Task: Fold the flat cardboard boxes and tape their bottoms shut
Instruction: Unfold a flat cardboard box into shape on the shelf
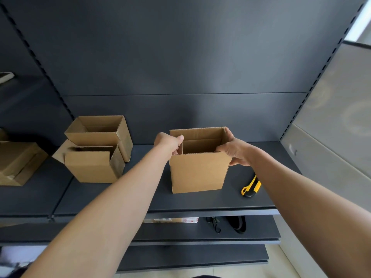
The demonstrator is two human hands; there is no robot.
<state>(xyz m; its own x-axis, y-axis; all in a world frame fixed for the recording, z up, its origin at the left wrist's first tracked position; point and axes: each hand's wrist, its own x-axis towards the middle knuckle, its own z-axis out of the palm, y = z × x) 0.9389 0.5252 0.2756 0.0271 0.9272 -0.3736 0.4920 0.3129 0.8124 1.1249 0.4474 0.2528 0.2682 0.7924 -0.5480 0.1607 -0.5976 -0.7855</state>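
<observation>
- Brown cardboard box [198, 171], open at the top, stands upright on the dark grey metal shelf [200, 201], right in front of the person.
- Left hand [167, 142] is up at the box's left rim, fingers and thumb pinching the upright side flap.
- Right hand [234, 151] wraps the right wall, with the thumb at the near rim and the fingers stretched along to the far corner.
- Yellow-and-black utility knife [251, 187] lies flat on the shelf just right of the box, partly hidden by the right forearm.
- Over to the left sit two more open cardboard boxes [92, 167], one behind and above the other; whether they're stacked, I can't tell.
- Another tilted cardboard carton [18, 163] lies at the far left edge.
</observation>
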